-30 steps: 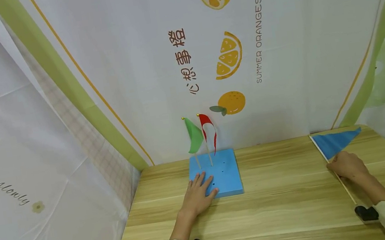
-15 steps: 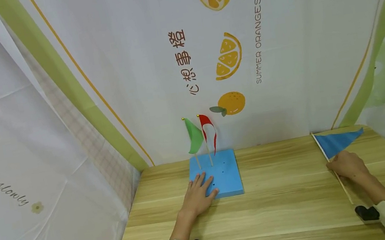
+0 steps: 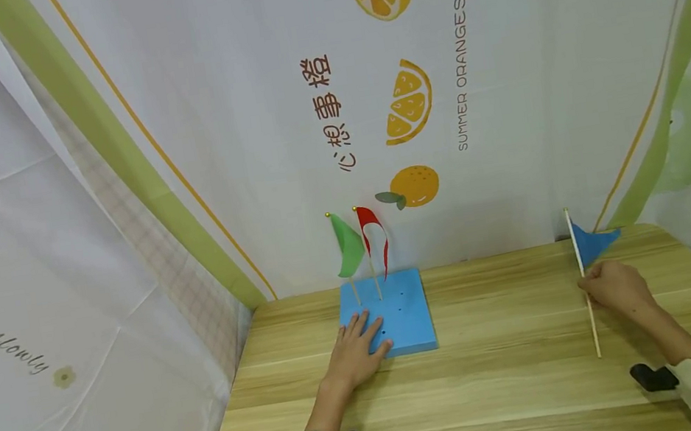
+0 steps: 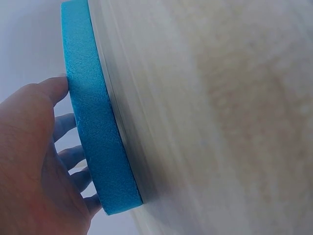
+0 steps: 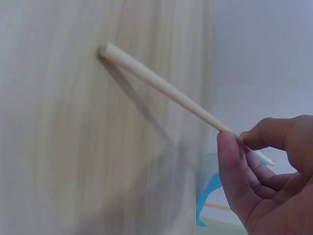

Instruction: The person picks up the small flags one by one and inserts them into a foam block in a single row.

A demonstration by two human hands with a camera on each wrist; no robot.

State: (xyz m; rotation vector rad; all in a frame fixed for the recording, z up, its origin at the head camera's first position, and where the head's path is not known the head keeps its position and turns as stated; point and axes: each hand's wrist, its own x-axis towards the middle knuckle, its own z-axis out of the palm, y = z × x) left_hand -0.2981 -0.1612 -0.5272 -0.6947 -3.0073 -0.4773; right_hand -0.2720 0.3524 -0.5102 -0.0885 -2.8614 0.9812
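Observation:
My left hand (image 3: 351, 354) rests with fingers spread on the near left part of a blue foam block (image 3: 412, 325). Small holes dot the block's top. Toward its back left, a green flag (image 3: 348, 245) and a red and white flag (image 3: 370, 221) stand upright on thin sticks. Off to the right, my right hand (image 3: 618, 290) pinches the wooden stick of a blue flag (image 3: 591, 244) between thumb and fingers. In the right wrist view the stick (image 5: 166, 88) slants, its lower end close to the tabletop; whether it touches I cannot tell.
A wood-grain table (image 3: 511, 384) carries everything. Behind it hangs a white curtain (image 3: 229, 151) printed with oranges, and more cloth closes off both sides. Black wrist-worn devices (image 3: 654, 376) sit at both sleeves.
My right hand has tilted the blue flag from nearly flat to more upright, its top rising and its lower end swinging left. My left hand has stayed on the block.

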